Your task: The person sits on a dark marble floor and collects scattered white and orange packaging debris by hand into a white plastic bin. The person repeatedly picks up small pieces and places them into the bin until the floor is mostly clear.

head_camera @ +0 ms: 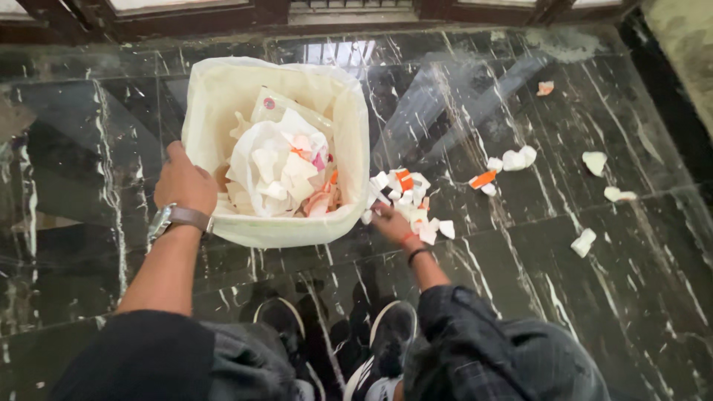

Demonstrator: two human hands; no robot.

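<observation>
Left hand (183,182) grips the left rim of the lined waste bin (223,89), fingers curled over it. Right hand (392,225), centre frame, fingers spread on the paper-scrap pile (408,202) just right of the bin; not clearly pinching. Stray scraps (512,160) trail toward upper right.

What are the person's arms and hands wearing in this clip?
Both forearms are bare, with dark sleeves pushed up near the elbows. The left hand has a wristwatch with a brown strap and a metal case. The right hand has a thin red band and a dark band at the wrist. No gloves.
</observation>
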